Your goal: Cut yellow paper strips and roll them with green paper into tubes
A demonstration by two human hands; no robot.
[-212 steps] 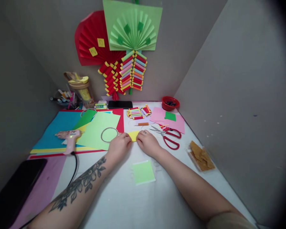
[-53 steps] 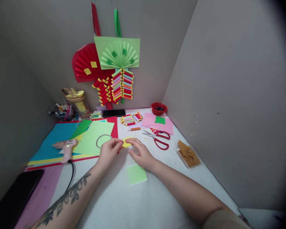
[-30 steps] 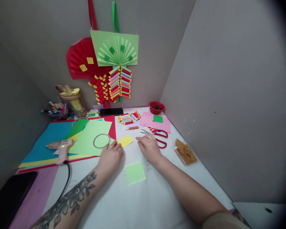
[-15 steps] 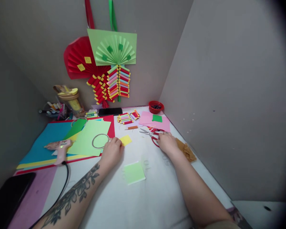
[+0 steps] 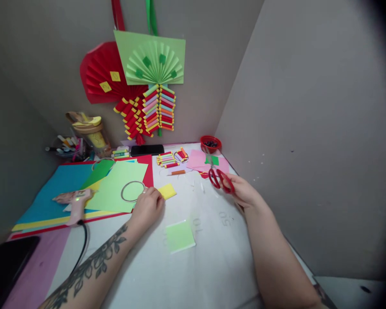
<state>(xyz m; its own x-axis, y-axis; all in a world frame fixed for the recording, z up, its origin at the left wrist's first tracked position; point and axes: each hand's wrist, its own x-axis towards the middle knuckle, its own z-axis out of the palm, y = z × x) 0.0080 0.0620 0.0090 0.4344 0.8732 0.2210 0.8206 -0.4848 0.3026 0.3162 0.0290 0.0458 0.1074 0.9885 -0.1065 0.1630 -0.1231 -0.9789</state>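
Red-handled scissors (image 5: 221,180) are raised above the right part of the table, with my right hand (image 5: 242,191) closed on their handles. Their blades point up and away toward the red bowl and look blurred. Toward the left, my left hand (image 5: 149,205) rests low with its fingers curled together at the edge of a small yellow paper (image 5: 167,192); its fingertips are partly hidden. Just left of that hand lies a thin ring (image 5: 122,192) on light green sheets (image 5: 111,195). A light green square (image 5: 180,236) lies on the white tabletop between my forearms.
A pink glue gun (image 5: 77,206) with a black cord lies on coloured sheets at left. Farther back are a pencil (image 5: 177,172), small paper rolls (image 5: 167,159), a black phone (image 5: 147,149) and a red bowl (image 5: 211,149). Paper fan decorations (image 5: 156,64) hang on the wall.
My right hand has lifted the scissors off the table, and their blades have swung from pointing left to pointing up and away. My left hand stays by the yellow paper.
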